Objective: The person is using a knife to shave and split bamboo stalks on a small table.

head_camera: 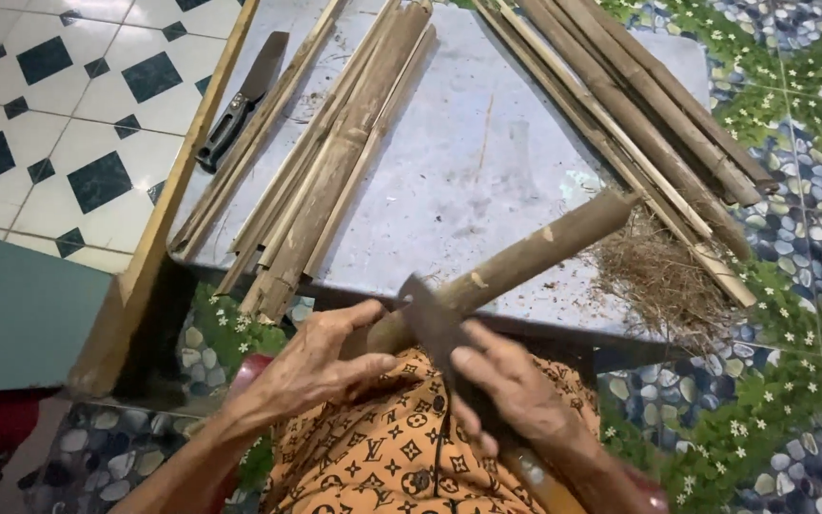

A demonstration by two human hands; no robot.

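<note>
Left hand point(321, 366) is gripping the near end of a bamboo pole point(516, 262), fingers point(354, 319) clamped around it, thumb along the underside. The pole is angling up and right from the lap, its far end hanging over the near edge of the desk point(468, 162). Right hand point(506, 385) is wrapping the handle of a knife point(435, 324), fingers closed on it; the dark blade is resting against the pole just right of the left hand. 2 bundles of split bamboo are lying on the desk: strips point(325, 162) at left, poles point(639, 114) at far right. A second knife point(240, 100) is lying at the far left edge. Shavings point(663, 281) are piling at the near right corner.
</note>
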